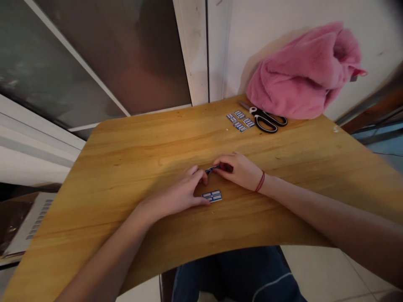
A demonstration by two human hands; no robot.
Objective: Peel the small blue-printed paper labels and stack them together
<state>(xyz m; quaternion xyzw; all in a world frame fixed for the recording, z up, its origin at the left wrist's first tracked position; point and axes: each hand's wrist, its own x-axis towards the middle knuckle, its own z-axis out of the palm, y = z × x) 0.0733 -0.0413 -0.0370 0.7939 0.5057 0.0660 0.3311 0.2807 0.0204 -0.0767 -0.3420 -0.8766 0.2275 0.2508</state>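
Note:
Near the middle of the table my right hand (237, 168), with a red string on its wrist, pinches a small blue-and-white label piece (212, 169) seen almost edge-on. My left hand (185, 188) rests on the wood with thumb and fingers apart. Its curled fingertips are close to the left end of that piece; whether they touch it I cannot tell. Under or beside the left thumb tip lies a flat blue-bordered label sheet (215, 195) with white boxes.
Several similar label pieces (239, 121) lie farther back, beside black-handled scissors (267, 121). Behind them a pink plush bundle (302, 75) leans against the wall. The wooden table (126, 147) meets a glazed door frame (185, 50) at the back left. A box (31, 222) stands off the left edge.

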